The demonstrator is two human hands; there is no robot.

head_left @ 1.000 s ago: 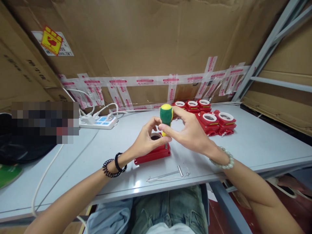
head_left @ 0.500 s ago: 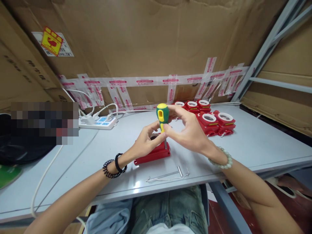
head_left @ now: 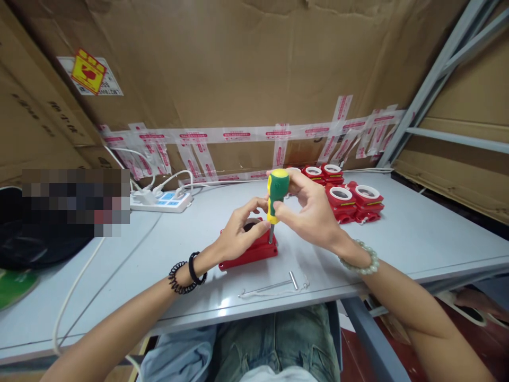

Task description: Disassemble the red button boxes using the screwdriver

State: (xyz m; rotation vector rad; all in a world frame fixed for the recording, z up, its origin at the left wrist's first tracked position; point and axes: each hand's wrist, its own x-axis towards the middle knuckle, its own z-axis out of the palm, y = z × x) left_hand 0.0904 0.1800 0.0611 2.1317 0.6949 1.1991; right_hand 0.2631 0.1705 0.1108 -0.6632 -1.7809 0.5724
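Note:
A green and yellow screwdriver [head_left: 277,191] stands upright with its tip on the right corner of a red plastic part [head_left: 249,251] lying on the grey table [head_left: 417,233]. My right hand [head_left: 309,212] is closed around the screwdriver's handle. My left hand [head_left: 238,233] rests on the red part, with its fingers curled and their tips touching the screwdriver near the shaft.
Several red parts with white rings [head_left: 345,194] are grouped at the back right. A thin metal rod [head_left: 274,286] lies near the front edge. A white power strip [head_left: 161,201] with cables sits at the back left, and dark items [head_left: 35,244] lie at the far left.
The screwdriver handle has turned in my right hand and shifted slightly right. My left fingers have stayed on the red part.

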